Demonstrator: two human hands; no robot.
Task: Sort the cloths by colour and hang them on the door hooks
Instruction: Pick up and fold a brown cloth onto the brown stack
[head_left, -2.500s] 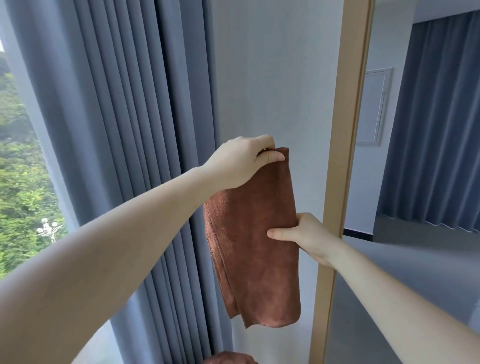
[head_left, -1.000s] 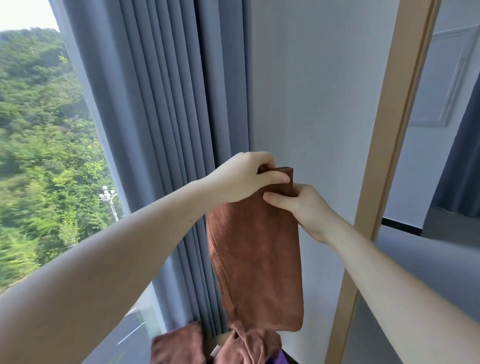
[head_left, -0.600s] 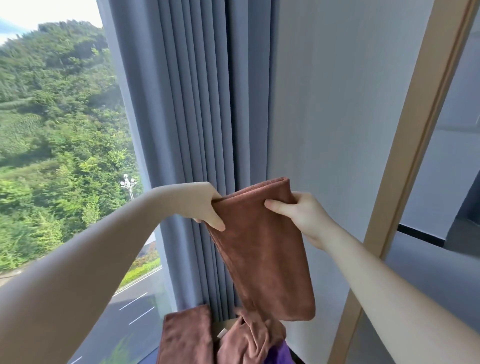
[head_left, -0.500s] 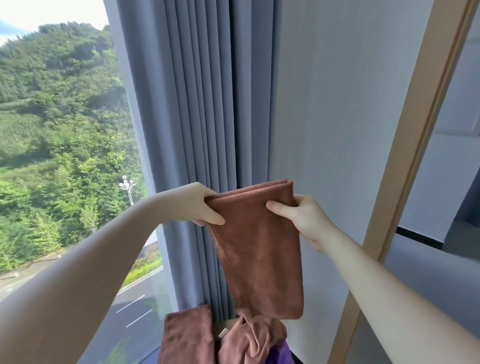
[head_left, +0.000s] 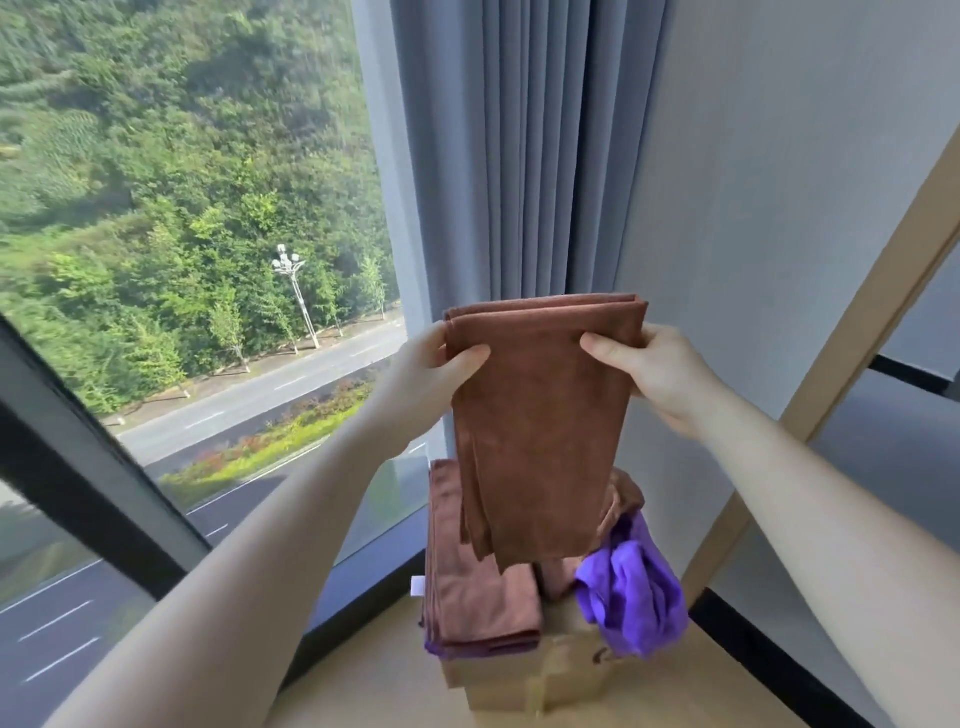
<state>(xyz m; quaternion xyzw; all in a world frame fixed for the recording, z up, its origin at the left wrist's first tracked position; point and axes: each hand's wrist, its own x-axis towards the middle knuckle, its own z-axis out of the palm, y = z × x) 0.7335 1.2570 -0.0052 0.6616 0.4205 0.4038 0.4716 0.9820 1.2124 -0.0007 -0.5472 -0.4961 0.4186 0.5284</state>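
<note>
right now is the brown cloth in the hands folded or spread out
Folded: the brown microfibre cloth shows stacked layers along its top edge, pinched between the left hand and right hand.

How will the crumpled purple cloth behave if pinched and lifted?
Probably floppy: the purple cloth lies bunched, drooping down the box. Likely light and won't roll. It may drag the crumpled brown cloth touching it.

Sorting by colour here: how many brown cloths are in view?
3: a held cloth pinched by left hand and right hand; a folded cloth on the box; a crumpled cloth behind the held one. More may be hidden.
</note>
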